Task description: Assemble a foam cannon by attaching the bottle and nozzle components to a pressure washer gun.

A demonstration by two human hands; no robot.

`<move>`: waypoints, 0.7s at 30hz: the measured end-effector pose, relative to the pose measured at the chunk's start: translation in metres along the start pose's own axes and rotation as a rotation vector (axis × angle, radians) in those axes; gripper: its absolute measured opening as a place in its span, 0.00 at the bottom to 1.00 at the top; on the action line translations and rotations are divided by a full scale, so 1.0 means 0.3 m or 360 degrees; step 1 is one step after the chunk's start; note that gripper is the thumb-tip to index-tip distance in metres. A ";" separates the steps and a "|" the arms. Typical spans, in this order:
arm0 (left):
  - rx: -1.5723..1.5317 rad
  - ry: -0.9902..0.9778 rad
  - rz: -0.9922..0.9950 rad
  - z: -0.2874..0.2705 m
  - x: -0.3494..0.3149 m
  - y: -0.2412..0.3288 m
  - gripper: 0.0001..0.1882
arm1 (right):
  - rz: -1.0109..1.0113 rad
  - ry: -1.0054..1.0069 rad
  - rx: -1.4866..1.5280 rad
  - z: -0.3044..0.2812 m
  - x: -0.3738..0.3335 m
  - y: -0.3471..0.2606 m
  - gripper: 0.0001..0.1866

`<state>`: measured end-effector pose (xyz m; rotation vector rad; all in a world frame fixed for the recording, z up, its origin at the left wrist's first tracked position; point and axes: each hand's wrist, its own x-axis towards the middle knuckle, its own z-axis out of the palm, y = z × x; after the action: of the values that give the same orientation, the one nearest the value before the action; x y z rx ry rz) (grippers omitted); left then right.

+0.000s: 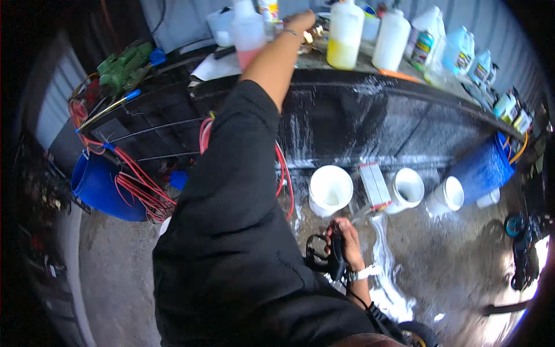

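My left arm, in a black sleeve, stretches up and across a dark bench. My left hand is over the bench's back part, among bottles. Its fingers are turned away and blurred, so what they touch does not show. Nearest to it are a bottle with pink liquid on its left and a bottle with yellow liquid on its right. Low in front of my body, my right hand is closed around a black tool with a looped handle. A white band circles that wrist.
Several jugs, including a white jug, line the bench. Beneath stand white buckets, a grey box with red edges and a blue barrel. Red hose hangs at a left blue barrel. White foam streaks the floor.
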<state>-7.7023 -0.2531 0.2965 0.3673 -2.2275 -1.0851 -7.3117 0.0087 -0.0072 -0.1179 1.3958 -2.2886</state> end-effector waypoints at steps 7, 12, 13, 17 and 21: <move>-0.0910 -0.0564 0.0745 -0.210 -0.273 -0.070 0.23 | -0.0016 0.0062 0.0188 -0.021 -0.010 0.036 0.13; -0.0995 -0.1060 0.0847 -0.581 -0.408 -0.300 0.21 | -0.0096 0.0197 0.0102 -0.048 0.010 0.037 0.16; -0.1110 -0.1011 0.0835 -0.644 -0.412 -0.368 0.21 | -0.0111 0.0266 0.0097 -0.046 0.008 0.036 0.16; -0.1511 -0.0650 0.0512 -0.865 -0.397 -0.680 0.17 | -0.0080 0.0377 0.0070 0.006 0.009 0.039 0.18; -0.1383 -0.0249 0.0108 -0.944 -0.272 -0.865 0.13 | -0.0080 0.0357 -0.0062 0.138 0.080 0.047 0.17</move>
<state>-7.4634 -0.5466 0.1916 -0.1727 -1.6493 -1.9385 -7.3160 -0.0410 -0.0032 0.0958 1.5641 -2.3757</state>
